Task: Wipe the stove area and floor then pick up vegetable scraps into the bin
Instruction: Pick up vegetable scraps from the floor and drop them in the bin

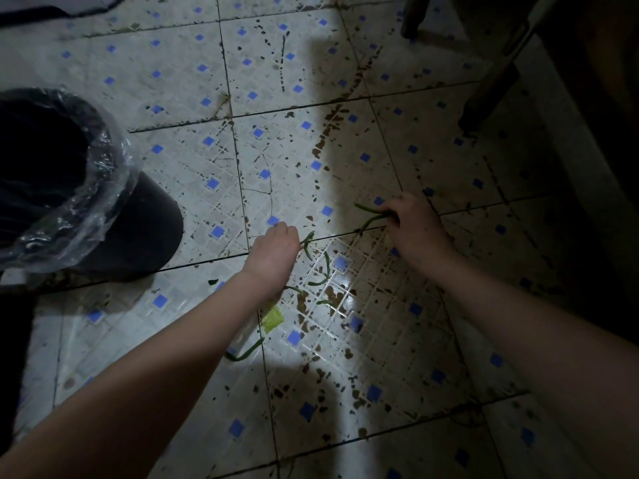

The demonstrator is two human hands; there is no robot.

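Observation:
Green vegetable stems lie scattered on the stained tiled floor (214, 140). My right hand (413, 224) grips a couple of long green stems (371, 216) at floor level. My left hand (275, 252) pinches a short green stem (307, 242) just to its right. More loose stems (323, 271) lie between my two arms, with a pale green leaf piece (273, 318) and a curved stem (245, 352) beside my left forearm. The black bin (114, 216), lined with a clear plastic bag (103, 188), stands at the left, about a tile away from my left hand.
Dark furniture legs (484, 98) and a dark cabinet or wall fill the upper right. A shadow covers the right half of the floor. Brown stains and worn spots mark the tiles around my hands.

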